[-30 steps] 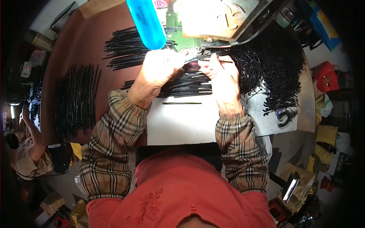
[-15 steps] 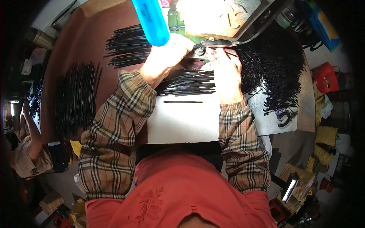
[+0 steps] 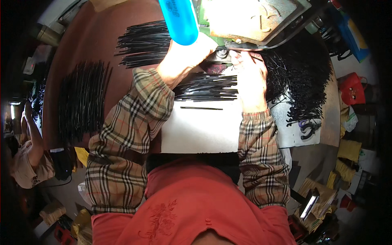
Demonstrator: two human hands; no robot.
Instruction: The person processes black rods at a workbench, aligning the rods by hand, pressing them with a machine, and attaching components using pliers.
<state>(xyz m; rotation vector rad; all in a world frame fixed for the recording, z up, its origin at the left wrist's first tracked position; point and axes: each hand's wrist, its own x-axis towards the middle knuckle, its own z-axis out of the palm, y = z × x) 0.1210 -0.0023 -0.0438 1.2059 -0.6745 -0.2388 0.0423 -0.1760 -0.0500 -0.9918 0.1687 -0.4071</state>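
Observation:
My left hand (image 3: 185,55) is curled closed at the front of a green machine (image 3: 220,40), its fingertips hidden behind the hand. Just above it hangs a rounded bright blue object (image 3: 181,22), overlapping the hand in view. At the machine's right side my right hand (image 3: 251,79) pinches a thin black rod (image 3: 256,58) under the dark metal arm. A round metal fitting (image 3: 221,53) sits between both hands. Below them lies a row of black rods (image 3: 206,87), and a single black rod (image 3: 201,108) rests on the white board (image 3: 200,134).
Bundles of black rods lie at the far left (image 3: 145,44) and left (image 3: 81,100) of the brown tabletop (image 3: 118,81). A big tangled heap of black rods (image 3: 302,77) covers the right. Black-handled pliers (image 3: 310,130) lie there. Another person (image 3: 32,155) is at the left.
The whole view has shifted a little, so the table's contents appear slightly farther right and up. Both hands keep nearly the same places at the machine.

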